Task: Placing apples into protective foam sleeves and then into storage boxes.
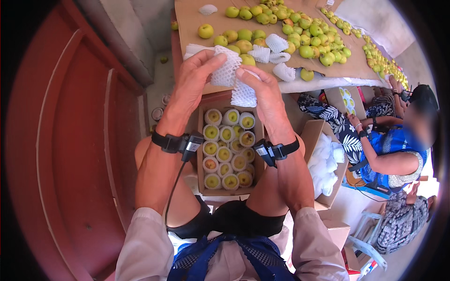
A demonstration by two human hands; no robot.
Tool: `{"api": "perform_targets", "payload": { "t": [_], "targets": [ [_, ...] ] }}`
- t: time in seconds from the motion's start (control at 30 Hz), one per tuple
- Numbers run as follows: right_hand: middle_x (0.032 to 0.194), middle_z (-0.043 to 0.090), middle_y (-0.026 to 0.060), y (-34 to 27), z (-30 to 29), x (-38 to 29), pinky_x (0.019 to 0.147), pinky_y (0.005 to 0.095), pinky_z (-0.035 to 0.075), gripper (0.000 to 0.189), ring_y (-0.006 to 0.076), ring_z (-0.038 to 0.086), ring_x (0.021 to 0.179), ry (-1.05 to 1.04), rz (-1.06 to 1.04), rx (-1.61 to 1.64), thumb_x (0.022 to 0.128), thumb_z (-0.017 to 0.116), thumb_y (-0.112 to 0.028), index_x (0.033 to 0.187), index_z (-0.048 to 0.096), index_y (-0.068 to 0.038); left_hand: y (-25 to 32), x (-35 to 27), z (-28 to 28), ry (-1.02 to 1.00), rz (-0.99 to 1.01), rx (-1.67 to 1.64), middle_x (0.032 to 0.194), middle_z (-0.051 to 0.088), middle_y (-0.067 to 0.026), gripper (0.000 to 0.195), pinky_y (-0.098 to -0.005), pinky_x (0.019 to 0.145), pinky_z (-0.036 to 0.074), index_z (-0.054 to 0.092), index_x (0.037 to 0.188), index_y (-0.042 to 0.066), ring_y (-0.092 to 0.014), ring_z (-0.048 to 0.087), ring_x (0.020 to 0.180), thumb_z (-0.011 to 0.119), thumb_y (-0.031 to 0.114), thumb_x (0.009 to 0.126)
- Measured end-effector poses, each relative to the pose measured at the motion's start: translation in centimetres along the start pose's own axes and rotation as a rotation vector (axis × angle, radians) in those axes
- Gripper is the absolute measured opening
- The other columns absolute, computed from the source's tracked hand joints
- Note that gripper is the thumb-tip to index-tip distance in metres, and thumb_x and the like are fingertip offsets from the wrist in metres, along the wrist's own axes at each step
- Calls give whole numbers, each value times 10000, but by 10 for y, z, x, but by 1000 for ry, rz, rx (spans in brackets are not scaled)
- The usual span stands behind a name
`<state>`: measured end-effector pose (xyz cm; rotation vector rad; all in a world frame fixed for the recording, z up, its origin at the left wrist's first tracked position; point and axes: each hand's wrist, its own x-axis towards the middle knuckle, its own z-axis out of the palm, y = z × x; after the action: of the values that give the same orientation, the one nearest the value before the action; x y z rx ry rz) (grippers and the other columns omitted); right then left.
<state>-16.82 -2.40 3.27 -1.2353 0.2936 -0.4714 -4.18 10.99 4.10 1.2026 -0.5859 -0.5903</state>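
My left hand (197, 74) pinches a white foam net sleeve (226, 70) between thumb and fingers. My right hand (264, 84) grips a second white foam net (244, 93) just beside it; whether the two pieces are joined, I cannot tell. Both hands hang above the near edge of a cardboard-covered table (253, 70). Below them, between my knees, a cardboard box (200, 175) is filled with rows of yellow-green apples (224, 154), many wearing white foam nets. Several loose foam nets (277, 43) lie on the table among bare apples (244, 46) just past my hands.
A large heap of apples (316, 38) spreads over the table's right half. On my right stands an open carton (321, 168) of foam nets. Beyond it sits a person in a blue vest (378, 147) near another apple box (346, 102). A red door (77, 158) rises on my left.
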Motion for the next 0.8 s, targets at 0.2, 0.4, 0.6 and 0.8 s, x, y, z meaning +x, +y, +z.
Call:
{"api": "perform_targets", "payload": {
  "t": [0.2, 0.4, 0.6, 0.8],
  "targets": [
    [998, 689, 61, 8, -19, 4, 851, 251, 453, 423, 116, 600, 943, -5, 18, -88, 869, 753, -236, 1173, 675, 46, 3, -5, 13, -74, -36, 41, 1028, 679, 5, 212, -259, 841, 480, 678, 1075, 42, -74, 611, 935, 638, 231, 989],
    [975, 696, 59, 7, -30, -3, 806, 243, 476, 346, 109, 618, 890, 24, 24, 28, 869, 744, -181, 1116, 675, 51, -2, -8, 30, -141, -149, 124, 1074, 666, 11, 238, -258, 868, 473, 672, 1120, 36, -75, 597, 966, 638, 229, 986],
    [913, 698, 52, 18, -32, 0, 699, 251, 503, 276, 100, 627, 785, 208, -55, -4, 867, 733, -168, 1044, 682, 38, -13, -10, 50, 110, 268, 511, 1099, 670, -53, 279, -272, 841, 488, 647, 1176, -3, -119, 604, 949, 672, 166, 955],
    [883, 695, 59, 19, -32, -3, 667, 265, 511, 273, 94, 622, 768, 257, -101, -136, 861, 736, -179, 1032, 687, 27, -21, -14, 55, -32, 330, 799, 1088, 670, -65, 303, -276, 820, 515, 619, 1227, -13, -121, 616, 962, 659, 117, 956]
  ]
}}
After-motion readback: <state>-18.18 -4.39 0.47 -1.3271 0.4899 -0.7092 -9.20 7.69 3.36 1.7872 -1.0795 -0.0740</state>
